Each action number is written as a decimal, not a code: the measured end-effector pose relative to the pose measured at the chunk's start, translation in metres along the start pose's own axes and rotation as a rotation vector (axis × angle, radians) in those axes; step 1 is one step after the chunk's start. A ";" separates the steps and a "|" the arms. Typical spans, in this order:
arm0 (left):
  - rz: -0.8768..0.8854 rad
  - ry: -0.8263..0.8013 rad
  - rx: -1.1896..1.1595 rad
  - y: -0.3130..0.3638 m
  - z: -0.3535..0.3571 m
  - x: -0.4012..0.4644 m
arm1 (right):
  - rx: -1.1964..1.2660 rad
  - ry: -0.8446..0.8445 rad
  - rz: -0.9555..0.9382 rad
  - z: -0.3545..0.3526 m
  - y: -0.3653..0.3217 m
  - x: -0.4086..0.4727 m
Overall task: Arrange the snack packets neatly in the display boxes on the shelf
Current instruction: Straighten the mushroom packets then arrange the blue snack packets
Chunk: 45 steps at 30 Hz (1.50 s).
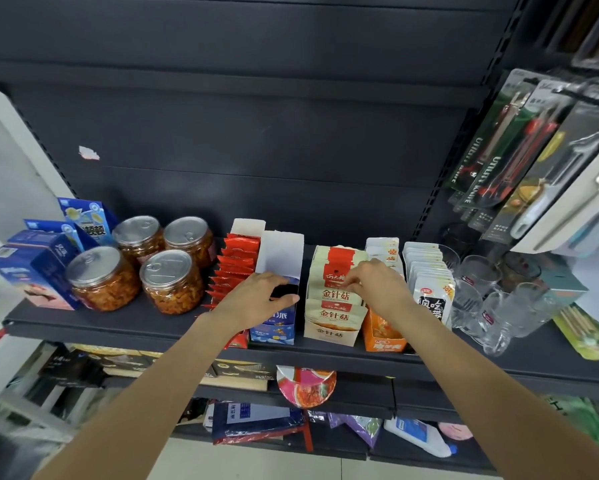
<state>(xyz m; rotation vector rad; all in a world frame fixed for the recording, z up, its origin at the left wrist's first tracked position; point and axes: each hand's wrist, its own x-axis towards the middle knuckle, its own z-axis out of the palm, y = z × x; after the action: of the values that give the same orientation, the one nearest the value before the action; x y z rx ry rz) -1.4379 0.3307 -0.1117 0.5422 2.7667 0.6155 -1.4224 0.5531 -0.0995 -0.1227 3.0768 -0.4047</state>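
L hand (256,299) on blue box (273,323), R hand (377,285) on beige packets (336,292).

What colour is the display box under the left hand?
Blue, with a white raised back flap; the display box shows best in the head view.

Cream snack packets (336,294) read 金针菇 — hanging packs (492,168) read UTILITY KNIFE.

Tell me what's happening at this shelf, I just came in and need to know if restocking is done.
Not done, it seems. A person is tidying snack packets in display boxes. The left hand grips a dark packet at the blue display box. The right hand pinches the beige mushroom packets standing in their box. The red packets further left sit untouched.
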 end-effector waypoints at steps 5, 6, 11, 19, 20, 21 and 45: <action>0.011 0.000 -0.008 -0.003 0.000 0.001 | 0.034 0.231 -0.039 -0.018 -0.004 -0.011; 0.011 0.006 -0.022 -0.003 0.001 0.001 | 0.074 0.307 -0.035 -0.025 -0.003 -0.014; 0.046 0.213 -0.204 0.008 -0.009 0.006 | 0.319 0.578 -0.024 -0.057 -0.001 -0.025; -0.348 0.045 -1.360 0.043 -0.037 0.009 | 0.857 0.599 -0.010 -0.082 0.002 -0.038; -0.314 0.039 -1.421 0.040 -0.039 0.007 | 0.862 0.596 -0.009 -0.080 0.005 -0.039; -0.267 0.035 -1.452 0.038 -0.040 0.006 | 0.830 0.609 0.003 -0.076 0.009 -0.039; 0.077 0.261 -0.920 0.043 -0.055 -0.028 | 1.310 0.348 0.075 -0.053 0.009 -0.041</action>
<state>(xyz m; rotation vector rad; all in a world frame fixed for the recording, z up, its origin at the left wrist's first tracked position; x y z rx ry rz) -1.4171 0.3360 -0.0394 0.3544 2.2857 1.9173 -1.3850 0.5784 -0.0493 0.1211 2.3671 -2.4045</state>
